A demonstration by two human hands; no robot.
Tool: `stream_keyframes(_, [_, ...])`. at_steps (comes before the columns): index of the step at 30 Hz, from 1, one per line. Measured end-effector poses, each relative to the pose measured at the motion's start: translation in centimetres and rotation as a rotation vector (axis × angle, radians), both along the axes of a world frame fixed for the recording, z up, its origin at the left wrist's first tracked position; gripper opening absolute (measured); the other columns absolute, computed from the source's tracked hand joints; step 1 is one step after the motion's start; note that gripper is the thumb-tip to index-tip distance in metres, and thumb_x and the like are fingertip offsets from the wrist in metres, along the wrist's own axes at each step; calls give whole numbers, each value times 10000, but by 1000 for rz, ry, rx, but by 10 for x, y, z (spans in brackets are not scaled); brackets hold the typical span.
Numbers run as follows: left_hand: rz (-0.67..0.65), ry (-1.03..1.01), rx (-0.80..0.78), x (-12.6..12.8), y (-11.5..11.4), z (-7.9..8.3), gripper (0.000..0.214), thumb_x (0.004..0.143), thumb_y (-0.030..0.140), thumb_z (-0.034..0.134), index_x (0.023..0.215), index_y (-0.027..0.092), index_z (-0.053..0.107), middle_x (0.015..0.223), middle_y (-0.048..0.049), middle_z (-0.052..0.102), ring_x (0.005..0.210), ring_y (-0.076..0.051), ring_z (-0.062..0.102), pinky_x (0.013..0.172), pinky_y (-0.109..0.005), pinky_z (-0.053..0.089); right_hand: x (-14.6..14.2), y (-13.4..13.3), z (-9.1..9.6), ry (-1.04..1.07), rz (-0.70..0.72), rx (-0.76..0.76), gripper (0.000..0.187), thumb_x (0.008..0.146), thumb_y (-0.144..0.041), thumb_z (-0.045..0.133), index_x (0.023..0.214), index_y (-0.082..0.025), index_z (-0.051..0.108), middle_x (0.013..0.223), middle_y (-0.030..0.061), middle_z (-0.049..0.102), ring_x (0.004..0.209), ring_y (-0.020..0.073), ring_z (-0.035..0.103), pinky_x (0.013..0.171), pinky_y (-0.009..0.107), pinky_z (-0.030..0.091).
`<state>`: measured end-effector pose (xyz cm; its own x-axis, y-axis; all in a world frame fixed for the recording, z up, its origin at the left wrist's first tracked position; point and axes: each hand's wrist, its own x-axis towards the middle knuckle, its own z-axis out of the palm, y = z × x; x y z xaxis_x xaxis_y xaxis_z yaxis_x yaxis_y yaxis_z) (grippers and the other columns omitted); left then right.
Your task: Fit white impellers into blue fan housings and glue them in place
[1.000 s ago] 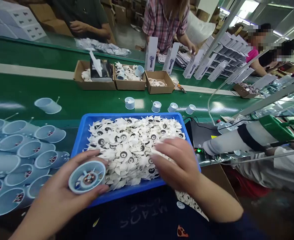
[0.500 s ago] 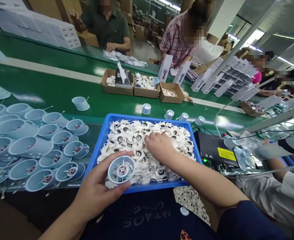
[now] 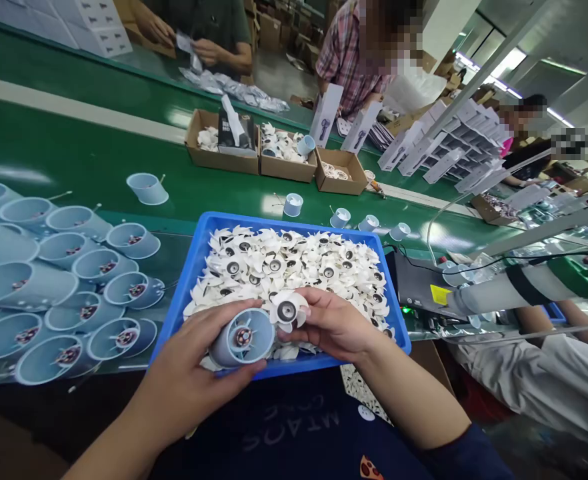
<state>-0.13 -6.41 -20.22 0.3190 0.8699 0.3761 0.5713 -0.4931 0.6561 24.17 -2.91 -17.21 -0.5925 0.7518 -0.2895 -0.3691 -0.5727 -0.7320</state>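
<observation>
A light-blue cylindrical fan housing (image 3: 261, 333) is gripped in my left hand (image 3: 199, 353), its open end facing me. Inside it a copper-wound motor core sits among thin ribs. My right hand (image 3: 337, 323) pinches a white fan impeller (image 3: 288, 310) by its blades, with the dark ring at its hub turned towards me. The impeller is right beside the housing's rim, outside it. Below both hands lies a blue tray (image 3: 194, 267) heaped with loose white impellers (image 3: 319, 257).
Many blue housings (image 3: 69, 247) are grouped at the left. Several more (image 3: 294, 205) stand along the green conveyor (image 3: 199, 190). Cardboard boxes (image 3: 287, 170) of parts are beyond the tray. At the right are a black device (image 3: 417, 283) and a hanging grey tool (image 3: 489, 293). Co-workers stand opposite.
My right hand has come out of the heap with an impeller and moved down beside the housing. My left hand still holds the housing, now turned slightly. The view has shifted a little.
</observation>
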Motion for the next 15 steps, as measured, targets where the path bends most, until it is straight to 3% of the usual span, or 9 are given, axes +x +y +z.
stream_keyframes(6, [30, 71, 94, 5, -2, 5, 513, 894, 538, 696, 1328, 320, 530, 1213, -26, 722, 1091, -238, 703, 940, -350, 519, -2, 6, -6, -17, 12, 3, 490, 679, -419, 949, 996, -196, 648, 806, -34, 712, 729, 79, 692, 769, 222, 583])
stream_keyframes(8, [30, 96, 101, 8, 0, 9, 500, 896, 521, 698, 1318, 311, 530, 1205, -24, 722, 1082, -236, 703, 938, -355, 509, -2, 5, -6, -49, 13, 69, 477, 700, -435, 928, 1001, -212, 632, 814, -46, 677, 701, 78, 656, 729, 231, 565])
stream_keyframes(10, [28, 133, 117, 10, 2, 12, 502, 899, 504, 701, 1322, 299, 524, 1218, -30, 720, 1089, -241, 701, 948, -365, 496, -3, 1, -1, -190, -8, 316, 383, 776, -425, 866, 1016, -224, 645, 854, -33, 644, 721, 93, 619, 717, 257, 539])
stream_keyframes(13, [-4, 193, 208, 17, 3, 13, 470, 944, 429, 650, 1358, 264, 500, 1247, -61, 717, 1133, -258, 685, 997, -390, 460, -6, -8, 11, -638, -63, 942, 163, 889, -297, 753, 1030, -222, 718, 948, 28, 622, 850, 153, 586, 791, 331, 501])
stream_keyframes(15, [-3, 207, 279, 25, -1, 12, 434, 964, 309, 606, 1373, 231, 485, 1251, -90, 713, 1167, -267, 666, 1028, -405, 437, -8, -11, 17, -854, -77, 1216, 93, 913, -243, 726, 992, -205, 755, 934, 45, 596, 873, 176, 567, 794, 345, 481])
